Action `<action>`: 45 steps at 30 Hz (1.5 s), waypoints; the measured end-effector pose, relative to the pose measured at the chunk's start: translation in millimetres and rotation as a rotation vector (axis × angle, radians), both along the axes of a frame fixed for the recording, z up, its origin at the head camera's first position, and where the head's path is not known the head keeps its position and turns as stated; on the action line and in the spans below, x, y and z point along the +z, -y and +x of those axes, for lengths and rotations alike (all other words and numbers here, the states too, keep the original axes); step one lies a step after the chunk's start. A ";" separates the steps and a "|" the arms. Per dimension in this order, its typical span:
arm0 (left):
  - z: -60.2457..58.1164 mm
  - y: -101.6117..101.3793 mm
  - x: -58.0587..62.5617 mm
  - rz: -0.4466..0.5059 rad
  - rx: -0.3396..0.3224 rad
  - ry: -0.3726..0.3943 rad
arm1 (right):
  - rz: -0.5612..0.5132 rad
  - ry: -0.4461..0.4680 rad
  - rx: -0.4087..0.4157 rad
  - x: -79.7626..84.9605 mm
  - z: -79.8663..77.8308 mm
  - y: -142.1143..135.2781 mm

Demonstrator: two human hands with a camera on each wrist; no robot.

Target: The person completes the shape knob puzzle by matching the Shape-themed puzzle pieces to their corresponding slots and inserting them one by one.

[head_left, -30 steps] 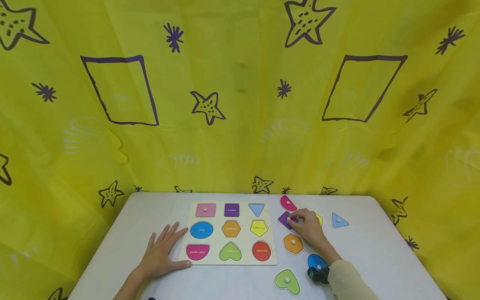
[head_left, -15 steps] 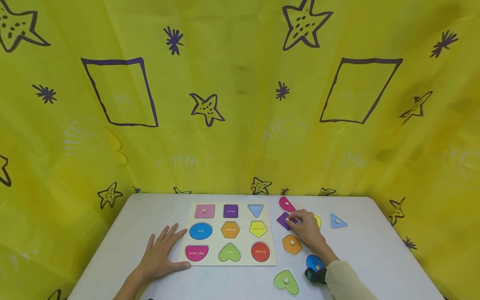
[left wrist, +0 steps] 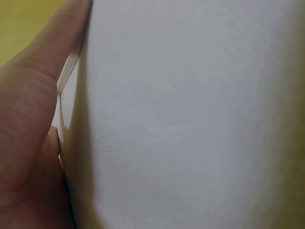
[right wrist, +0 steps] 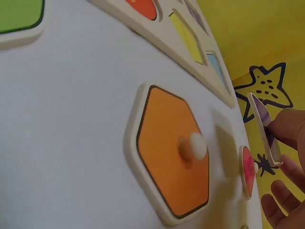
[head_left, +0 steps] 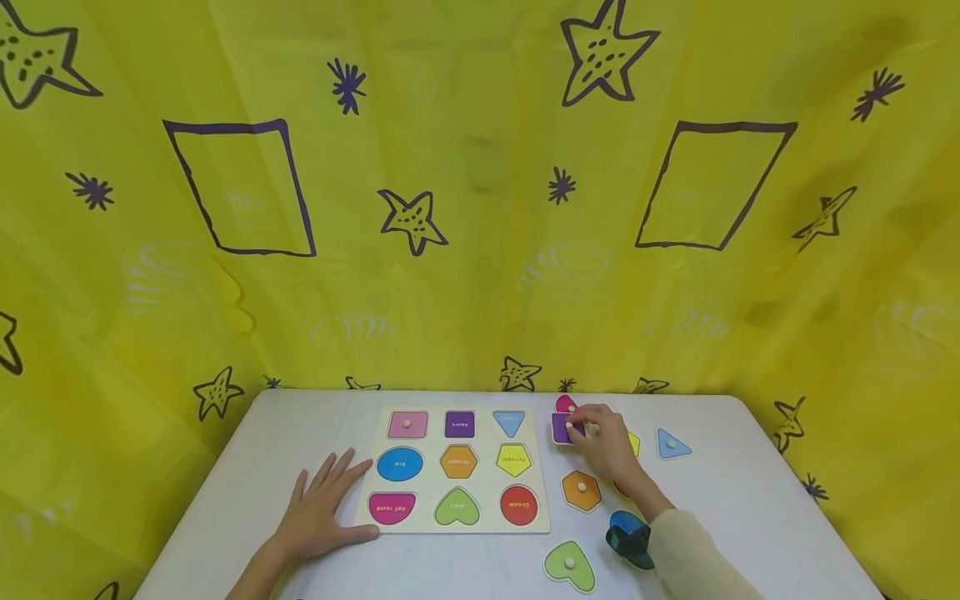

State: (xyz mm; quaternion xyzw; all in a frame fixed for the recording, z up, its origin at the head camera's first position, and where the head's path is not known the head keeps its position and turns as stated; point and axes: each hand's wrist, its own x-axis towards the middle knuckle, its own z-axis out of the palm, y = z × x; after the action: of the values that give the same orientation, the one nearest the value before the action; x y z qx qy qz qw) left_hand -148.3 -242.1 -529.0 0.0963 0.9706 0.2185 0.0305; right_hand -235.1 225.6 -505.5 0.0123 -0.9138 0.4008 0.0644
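Note:
My right hand pinches the purple square puzzle piece by its knob, just right of the puzzle board. In the right wrist view the purple square is tilted and raised off the table, seen nearly edge-on. My left hand lies with fingers spread at the board's left side, fingertips and thumb right at its edge. A pink rectangle piece with a knob sits in the board's far left slot. The other printed slots show no knobs. In the left wrist view, part of the left hand shows beside the white table.
Loose knobbed pieces lie right of the board: an orange hexagon, a green heart, a light blue triangle and a pink half round. A blue oval is partly behind the wrist camera. A yellow curtain stands behind.
The purple square has come up off the table and turned from a diamond position to nearly straight, with my right hand moving slightly up. The left hand stays in place; the view tilts a little.

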 end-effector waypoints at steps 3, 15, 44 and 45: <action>0.3 0.1 1.0 -0.007 -0.001 0.002 | -0.014 -0.009 0.009 5.1 -4.1 4.1; -0.8 1.5 -4.5 0.043 -0.004 -0.045 | -0.098 -0.088 0.058 12.4 -15.1 31.9; -2.1 4.0 -7.7 0.046 -0.002 -0.064 | -0.183 -0.113 0.184 5.8 -45.3 129.1; -2.2 4.0 -7.4 0.042 -0.002 -0.056 | -0.184 -0.110 0.187 3.5 -46.1 131.5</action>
State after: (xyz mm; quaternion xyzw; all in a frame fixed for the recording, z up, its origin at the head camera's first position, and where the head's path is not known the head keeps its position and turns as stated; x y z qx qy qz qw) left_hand -150.5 -246.1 -536.4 0.1037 0.9662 0.2362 0.0016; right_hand -281.2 94.1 -502.0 0.1134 -0.8631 0.4860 0.0776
